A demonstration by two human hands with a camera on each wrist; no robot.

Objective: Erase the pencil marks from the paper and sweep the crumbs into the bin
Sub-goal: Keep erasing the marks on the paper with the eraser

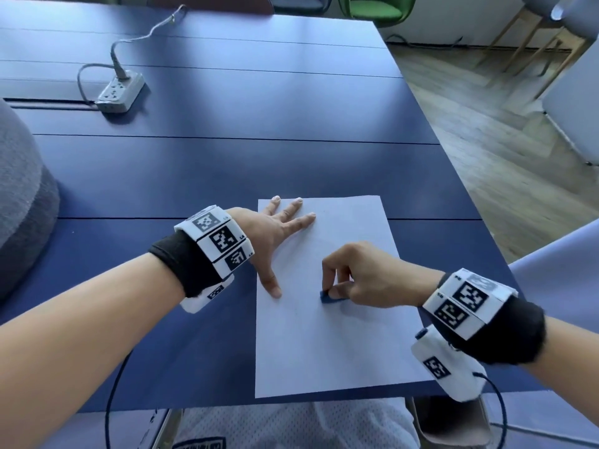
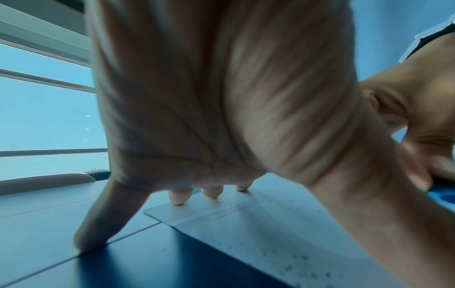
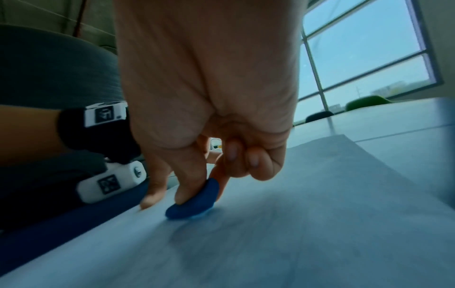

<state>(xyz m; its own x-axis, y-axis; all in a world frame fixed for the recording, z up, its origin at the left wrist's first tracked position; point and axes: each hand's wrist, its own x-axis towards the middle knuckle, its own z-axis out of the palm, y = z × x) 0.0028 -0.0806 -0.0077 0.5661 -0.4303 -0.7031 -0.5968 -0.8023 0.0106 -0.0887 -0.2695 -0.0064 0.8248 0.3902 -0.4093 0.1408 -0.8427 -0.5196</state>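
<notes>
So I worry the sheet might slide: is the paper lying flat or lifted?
Flat. The paper lies spread on the table, the left hand pressing its edge.

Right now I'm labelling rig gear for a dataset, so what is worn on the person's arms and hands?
Both forearms are bare, with no sleeves. Each wrist carries a black fabric cuff ringed by white blocks printed with black square-code markers, on the left hand side and the right hand side alike. A white camera pod hangs beneath each cuff, trailing a thin dark cable. No gloves or rings show.

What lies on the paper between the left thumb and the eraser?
Only bare paper shows between the left hand thumb and the blue eraser that the right hand pinches, in the head view; crumbs cannot be made out there.
</notes>
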